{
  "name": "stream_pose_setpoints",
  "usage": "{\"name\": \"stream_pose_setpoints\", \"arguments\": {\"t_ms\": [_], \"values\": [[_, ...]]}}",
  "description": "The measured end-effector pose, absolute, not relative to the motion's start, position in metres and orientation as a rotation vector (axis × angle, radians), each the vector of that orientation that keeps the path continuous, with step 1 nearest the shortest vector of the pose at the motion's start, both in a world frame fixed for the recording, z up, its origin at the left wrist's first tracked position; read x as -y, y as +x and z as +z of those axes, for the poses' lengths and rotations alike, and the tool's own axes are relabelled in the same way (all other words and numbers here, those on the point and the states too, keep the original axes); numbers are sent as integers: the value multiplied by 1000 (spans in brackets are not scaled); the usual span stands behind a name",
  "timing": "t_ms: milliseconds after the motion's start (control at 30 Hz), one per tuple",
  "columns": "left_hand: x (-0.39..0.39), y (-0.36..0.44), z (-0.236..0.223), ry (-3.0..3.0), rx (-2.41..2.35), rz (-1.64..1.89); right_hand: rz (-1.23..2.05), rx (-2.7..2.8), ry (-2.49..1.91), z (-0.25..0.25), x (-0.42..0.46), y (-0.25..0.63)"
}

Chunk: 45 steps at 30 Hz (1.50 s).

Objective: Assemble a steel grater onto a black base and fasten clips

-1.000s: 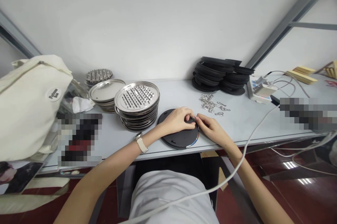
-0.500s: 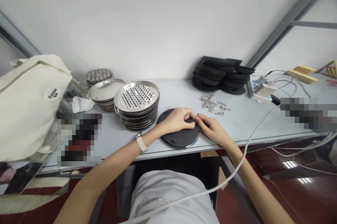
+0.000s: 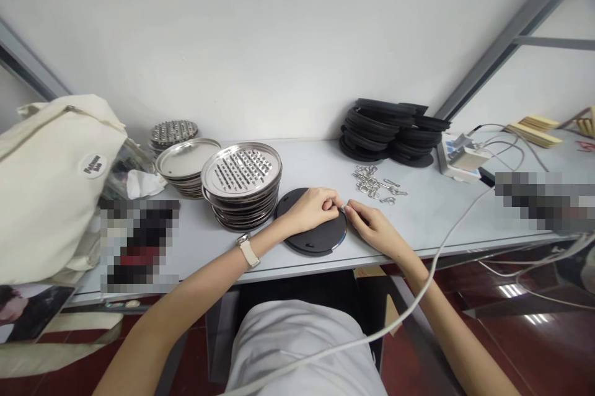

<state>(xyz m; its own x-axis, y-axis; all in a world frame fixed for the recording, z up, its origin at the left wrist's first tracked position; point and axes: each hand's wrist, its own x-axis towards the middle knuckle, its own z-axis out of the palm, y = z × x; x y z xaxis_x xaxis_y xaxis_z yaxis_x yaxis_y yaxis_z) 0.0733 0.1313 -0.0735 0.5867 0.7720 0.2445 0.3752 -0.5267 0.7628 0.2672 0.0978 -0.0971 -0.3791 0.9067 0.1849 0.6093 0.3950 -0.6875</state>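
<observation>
A black round disc (image 3: 316,242) lies flat at the table's front edge, with small slots near its rim and a shiny strip along its right edge. Across its top rests my left hand (image 3: 315,207), fingers curled closed and their tips at the right rim; anything between them is hidden. Opposite it, my right hand (image 3: 372,225) pinches a small shiny metal clip (image 3: 343,209) against that rim. Both hands' fingertips meet there. Just beyond my right hand is a loose pile of metal clips (image 3: 369,184).
Left of the disc stand stacks of round metal grater plates (image 3: 242,173) and plain metal plates (image 3: 186,160). Stacked black discs (image 3: 376,126) sit at the back right, beside a power strip (image 3: 458,157). A white cable (image 3: 437,259) crosses in front. A cream bag (image 3: 51,191) occupies the left.
The black disc has shifted slightly left and away from me, turning a little. My left thumb has drawn in under the fingers. My right hand stays at the rim.
</observation>
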Motion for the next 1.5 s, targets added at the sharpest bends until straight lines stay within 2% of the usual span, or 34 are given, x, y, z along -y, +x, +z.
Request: {"name": "stream_pose_setpoints", "arguments": {"t_ms": [233, 433, 733, 1500], "values": [[-127, 76, -76, 2270, -1071, 859, 719, 2042, -1293, -96, -99, 267], [-119, 77, -68, 2494, -1386, 616, 727, 2030, -1296, -96, -100, 267], [-116, 73, -62, 2694, -1046, 552, 706, 2011, -1320, -97, -100, 265], [-115, 74, -63, 2802, -1032, 493, 729, 2055, -1313, -98, -99, 266]]}}
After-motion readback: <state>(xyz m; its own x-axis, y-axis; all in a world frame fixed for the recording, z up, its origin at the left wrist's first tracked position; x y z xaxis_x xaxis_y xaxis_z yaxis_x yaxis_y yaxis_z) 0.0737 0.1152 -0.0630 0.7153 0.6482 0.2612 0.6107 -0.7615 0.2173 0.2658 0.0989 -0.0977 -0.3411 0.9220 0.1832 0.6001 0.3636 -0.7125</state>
